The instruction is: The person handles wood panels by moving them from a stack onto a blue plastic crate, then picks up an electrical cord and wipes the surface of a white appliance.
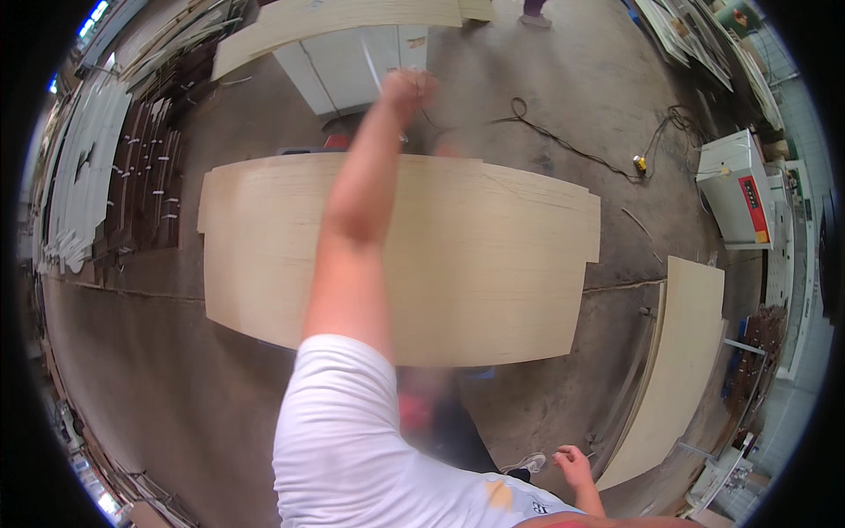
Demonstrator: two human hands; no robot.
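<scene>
My left hand is stretched out past the far edge of a large pale wooden sheet. Its fingers look closed round a thin pale strip, which slants against a white cabinet; motion blur softens the hand. Beneath my bare forearm lies the sheet, its edges uneven as if several sheets were stacked. Down at the lower right, my right hand hangs near my body with its fingers loosely bent and apart, and nothing shows in it. Close to that hand leans another pale sheet.
Beyond the sheet stands the white cabinet under another pale board. A black cable snakes over the concrete floor to the right. White equipment with a red panel stands at far right; stacked strips lie left.
</scene>
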